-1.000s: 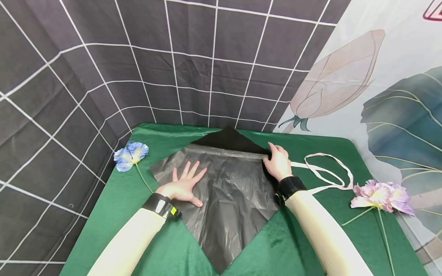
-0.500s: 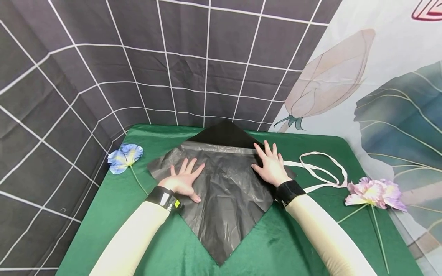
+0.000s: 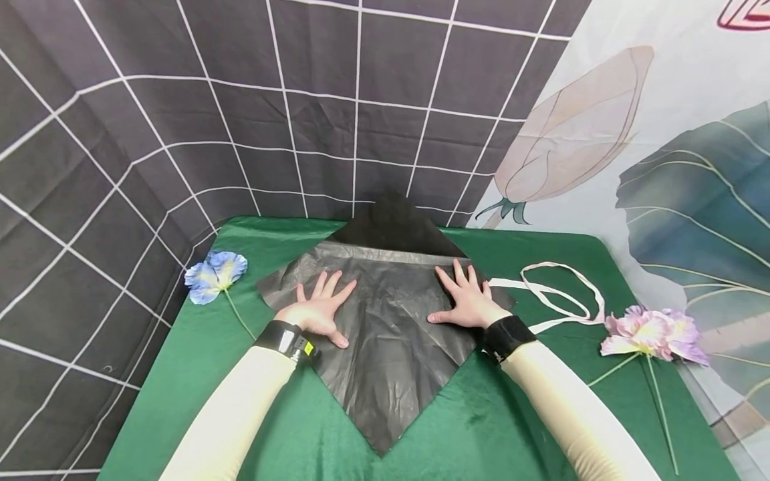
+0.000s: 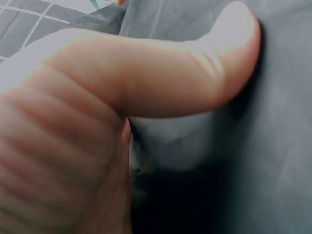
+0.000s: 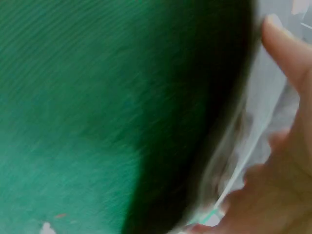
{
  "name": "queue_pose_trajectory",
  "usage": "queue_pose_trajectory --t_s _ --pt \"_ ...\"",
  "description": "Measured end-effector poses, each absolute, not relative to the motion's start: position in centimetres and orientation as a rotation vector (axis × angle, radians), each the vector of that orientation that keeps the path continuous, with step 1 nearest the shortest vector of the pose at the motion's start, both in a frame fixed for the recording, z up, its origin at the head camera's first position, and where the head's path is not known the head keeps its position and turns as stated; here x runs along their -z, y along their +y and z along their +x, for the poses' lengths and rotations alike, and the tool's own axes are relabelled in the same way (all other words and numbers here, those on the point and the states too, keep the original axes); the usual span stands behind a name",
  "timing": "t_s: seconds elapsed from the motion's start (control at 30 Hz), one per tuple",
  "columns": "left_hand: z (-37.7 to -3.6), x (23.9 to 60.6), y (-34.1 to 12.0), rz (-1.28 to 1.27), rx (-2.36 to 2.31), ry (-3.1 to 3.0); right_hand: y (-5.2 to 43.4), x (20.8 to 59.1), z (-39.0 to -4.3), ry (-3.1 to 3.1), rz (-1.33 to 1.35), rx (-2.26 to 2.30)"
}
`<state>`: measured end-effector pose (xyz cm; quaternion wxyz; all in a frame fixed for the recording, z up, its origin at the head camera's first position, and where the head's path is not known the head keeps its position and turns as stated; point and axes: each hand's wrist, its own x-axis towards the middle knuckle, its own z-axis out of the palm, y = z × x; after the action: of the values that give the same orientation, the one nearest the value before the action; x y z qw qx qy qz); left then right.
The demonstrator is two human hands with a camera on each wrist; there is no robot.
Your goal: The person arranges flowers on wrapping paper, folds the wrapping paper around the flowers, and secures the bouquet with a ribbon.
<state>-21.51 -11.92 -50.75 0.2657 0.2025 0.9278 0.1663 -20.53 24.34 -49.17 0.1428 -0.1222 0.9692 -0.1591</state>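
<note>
Fingers (image 3: 332, 284) of left hand (image 3: 313, 314) spread straight on black sheet (image 3: 391, 314), left half; right hand (image 3: 472, 304) likewise splayed, right half. Sheet lies diamond-wise on green-covered counter (image 3: 469, 427). Pale ribbon (image 3: 506, 283) at its right corner; blue flower (image 3: 215, 275) left, pink flower (image 3: 652, 333) far right.

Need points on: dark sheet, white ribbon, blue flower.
Dark sheet (image 3: 388, 314): head view, wrinkled middle, between the hands.
White ribbon (image 3: 508, 283): head view, straight stretch beside the sheet.
Blue flower (image 3: 216, 276): head view, petals.
</note>
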Motion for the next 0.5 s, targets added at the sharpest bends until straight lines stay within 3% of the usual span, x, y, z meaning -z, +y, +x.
queue_pose_trajectory --t_s 0.5 --pt "-21.0 49.7 -12.7 0.578 -0.520 2.497 25.9 50.5 -21.8 2.661 -0.307 0.531"
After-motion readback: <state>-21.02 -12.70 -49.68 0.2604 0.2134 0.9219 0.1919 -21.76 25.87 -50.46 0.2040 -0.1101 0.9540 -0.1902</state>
